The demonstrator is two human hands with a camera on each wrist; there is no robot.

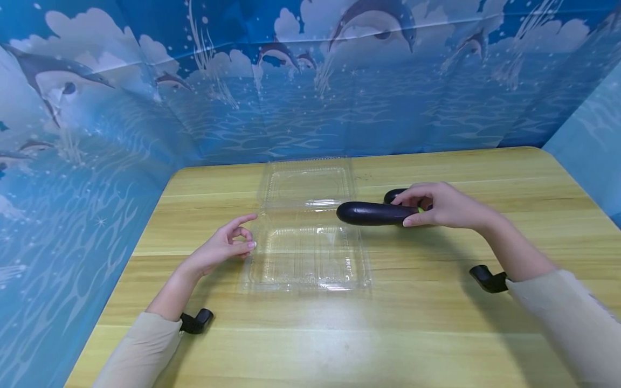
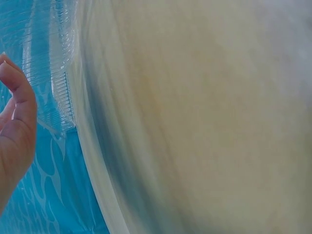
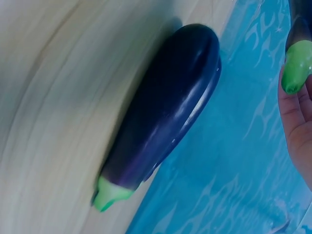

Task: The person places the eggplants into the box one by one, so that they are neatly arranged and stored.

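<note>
right hand [image 1: 436, 205] tight on one eggplant [image 1: 371, 213], at least one more eggplant [image 3: 163, 107] behind; left hand [image 1: 225, 243], fingers apart, beside one container [image 1: 308, 258]

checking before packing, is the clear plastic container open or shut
Open: in the head view, the clear plastic container lies unfolded, its far half spread back rather than covering the near half.

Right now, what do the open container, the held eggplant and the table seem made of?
Container: likely clear, glossy plastic; grain shows through its ribbed walls.
Held eggplant: smooth, glossy; moulded plastic or real skin, highlights fit both.
Table: satin wood or laminate, from grain and glare.
</note>
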